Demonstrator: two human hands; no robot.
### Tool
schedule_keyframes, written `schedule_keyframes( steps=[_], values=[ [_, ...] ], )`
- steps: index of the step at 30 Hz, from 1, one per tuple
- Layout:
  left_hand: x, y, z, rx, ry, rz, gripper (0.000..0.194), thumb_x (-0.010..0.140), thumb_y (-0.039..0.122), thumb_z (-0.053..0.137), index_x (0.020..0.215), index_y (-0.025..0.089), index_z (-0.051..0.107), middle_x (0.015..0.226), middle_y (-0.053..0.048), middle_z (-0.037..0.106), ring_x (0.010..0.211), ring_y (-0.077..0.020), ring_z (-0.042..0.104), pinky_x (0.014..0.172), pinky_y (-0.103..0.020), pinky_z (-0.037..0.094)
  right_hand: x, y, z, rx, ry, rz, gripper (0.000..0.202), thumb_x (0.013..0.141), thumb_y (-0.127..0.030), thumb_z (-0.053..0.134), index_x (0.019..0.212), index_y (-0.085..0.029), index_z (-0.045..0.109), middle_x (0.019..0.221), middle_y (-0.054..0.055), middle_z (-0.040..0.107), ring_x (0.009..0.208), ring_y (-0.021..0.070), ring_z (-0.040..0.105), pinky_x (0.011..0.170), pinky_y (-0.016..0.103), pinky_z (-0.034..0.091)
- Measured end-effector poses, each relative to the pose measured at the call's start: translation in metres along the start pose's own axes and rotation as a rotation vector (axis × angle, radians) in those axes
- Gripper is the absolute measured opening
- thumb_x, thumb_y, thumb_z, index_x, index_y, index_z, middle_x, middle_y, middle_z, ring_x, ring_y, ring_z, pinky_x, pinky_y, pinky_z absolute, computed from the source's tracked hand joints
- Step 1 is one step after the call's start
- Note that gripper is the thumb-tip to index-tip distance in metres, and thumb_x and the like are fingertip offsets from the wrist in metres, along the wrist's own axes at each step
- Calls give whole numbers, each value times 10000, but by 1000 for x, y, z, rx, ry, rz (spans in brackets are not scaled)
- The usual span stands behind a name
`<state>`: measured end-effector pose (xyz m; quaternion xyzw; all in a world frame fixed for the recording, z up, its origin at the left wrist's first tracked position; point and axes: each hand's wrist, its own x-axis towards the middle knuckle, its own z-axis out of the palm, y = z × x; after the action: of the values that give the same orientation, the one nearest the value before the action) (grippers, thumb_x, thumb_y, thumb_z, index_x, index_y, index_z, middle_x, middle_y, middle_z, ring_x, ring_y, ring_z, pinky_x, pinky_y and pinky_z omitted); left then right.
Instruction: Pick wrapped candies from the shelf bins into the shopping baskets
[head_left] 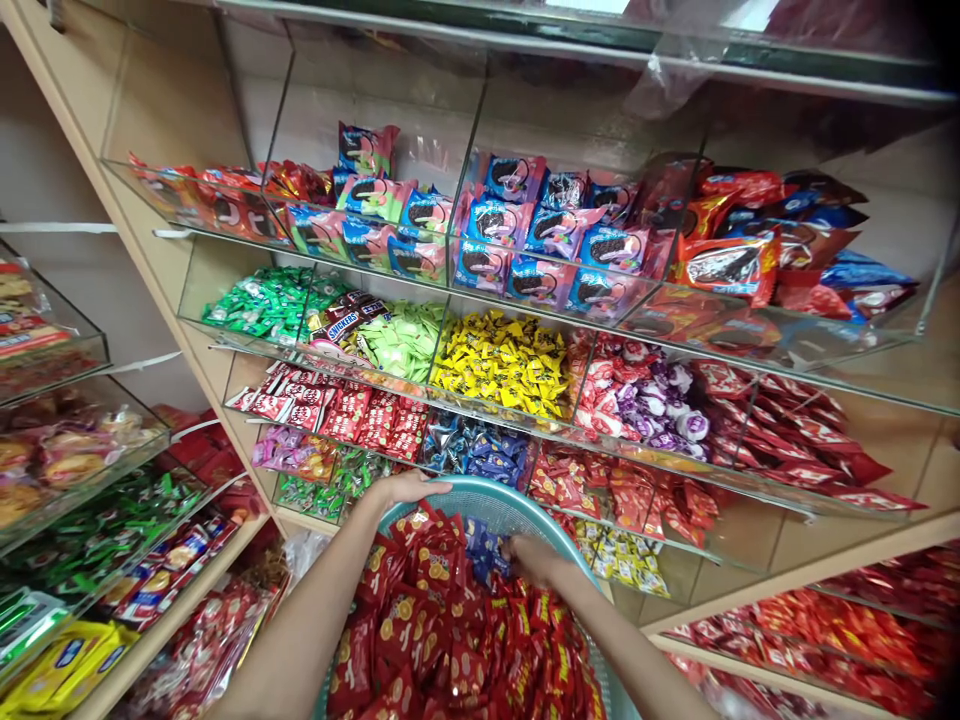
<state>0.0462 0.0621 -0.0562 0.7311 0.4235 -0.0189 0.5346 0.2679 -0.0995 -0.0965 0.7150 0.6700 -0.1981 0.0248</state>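
Note:
A teal plastic basket (517, 492) with a perforated wall is tilted toward me in front of the shelves. Red candy packets (427, 600) with orange-slice prints fill much of it, and red packets with yellow lettering (540, 650) lie at the right. Several small blue packets (484, 548) sit near its far side. My left hand (409, 488) grips the far left rim, fingers closed over the edge. Inside the basket, my right hand (536, 560) reaches in from the right and touches the blue packets; its fingers are blurred and partly hidden among them.
Clear-fronted shelf bins hold yellow-wrapped candies (502, 365), green candies (259, 305), blue cookie packs (555, 230) and purple-white candies (664, 405). Just beyond the basket is a bin of dark blue packets (495, 455). More shelves (82, 460) stand at the left; a wooden ledge (810, 565) runs at right.

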Motion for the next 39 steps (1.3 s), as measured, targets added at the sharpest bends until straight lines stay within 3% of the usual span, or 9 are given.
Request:
schedule_keyframes(
  steps=[3,8,11,14,19,25,30,35,39],
  values=[
    [1,-1,0,-2,8,-2,650,505,735,517,717,134,648,822,-78,651,824,-226,555,768,-280,399,-2,-5,-8,-72,-49,-13,220,629,-64,522,766,-200,628,863,23,627,788,167,574,636,228,383],
    [4,-2,-1,30,32,11,607,491,740,518,597,149,604,749,-59,630,782,-216,547,748,-270,387,-16,-23,-20,-169,41,55,247,759,-127,437,962,-142,577,981,121,597,913,221,554,726,289,378],
    [4,-2,-1,67,44,16,600,492,746,506,532,150,559,653,-45,598,690,-198,532,710,-277,385,-25,-33,-15,-108,61,-42,170,777,-250,473,889,-180,581,918,78,611,879,205,562,704,271,378],
    [2,-1,0,53,42,11,614,488,745,509,585,143,587,674,-50,608,684,-196,530,682,-275,388,-28,-40,1,-56,56,-106,185,732,-327,542,863,-198,567,915,55,611,847,196,565,670,256,380],
    [0,1,1,21,46,9,616,481,738,526,612,141,599,723,-60,624,736,-208,545,695,-270,392,-25,-35,13,-78,143,-111,165,789,-189,430,914,-198,536,981,66,594,875,175,555,688,248,366],
    [2,-1,0,25,40,9,608,478,749,517,556,149,582,651,-46,611,691,-198,541,707,-274,393,-18,-14,2,187,220,-125,131,784,-185,407,706,-181,512,727,10,592,696,130,531,619,218,348],
    [1,0,0,37,35,18,608,472,757,511,549,157,566,645,-41,600,704,-200,537,710,-277,391,-10,-6,11,374,223,-136,45,733,-171,456,733,-175,501,665,-15,563,617,117,490,548,201,336],
    [0,1,0,23,43,7,633,460,761,515,602,149,595,708,-50,619,756,-217,548,735,-278,394,-13,-12,17,195,240,3,148,750,-190,480,892,-181,520,750,30,604,701,150,546,592,217,353],
    [1,0,0,24,37,0,629,474,753,516,613,146,610,736,-56,629,798,-226,549,772,-279,385,-16,-24,-5,54,305,68,188,814,-306,434,921,-186,532,811,70,615,761,184,575,613,237,356]
  ],
)
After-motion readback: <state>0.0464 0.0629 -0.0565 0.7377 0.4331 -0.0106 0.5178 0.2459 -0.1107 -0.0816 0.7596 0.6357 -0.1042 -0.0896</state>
